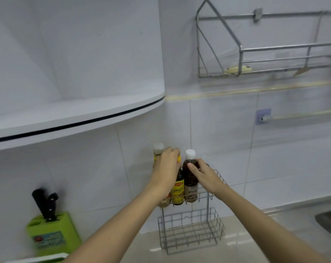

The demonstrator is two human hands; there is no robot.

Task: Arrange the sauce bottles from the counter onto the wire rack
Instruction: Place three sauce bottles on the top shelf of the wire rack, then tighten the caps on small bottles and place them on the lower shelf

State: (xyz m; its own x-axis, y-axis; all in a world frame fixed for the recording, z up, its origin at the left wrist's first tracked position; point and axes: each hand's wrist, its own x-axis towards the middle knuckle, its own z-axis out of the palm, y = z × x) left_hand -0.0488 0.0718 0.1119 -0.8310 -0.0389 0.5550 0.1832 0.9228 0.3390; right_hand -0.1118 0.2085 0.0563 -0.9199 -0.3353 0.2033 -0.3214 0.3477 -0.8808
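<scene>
A two-tier grey wire rack [217, 179] stands on the counter against the tiled wall. Three sauce bottles stand upright in its upper tier. The left one [158, 149] has a pale cap and is partly hidden by my left hand. The middle one [178, 188] is dark with a yellow label and yellow cap; my left hand [165, 168] is closed over its top. The right one [190, 179] is dark brown with a white cap, and my right hand [202, 173] grips its shoulder. The lower tier [189, 232] holds nothing.
A green knife block [52, 234] with black-handled knives stands at the left. A curved white shelf [75, 118] overhangs above it. A metal wall rack [255, 54] hangs at the upper right. A steel sink [329, 217] lies at the right edge.
</scene>
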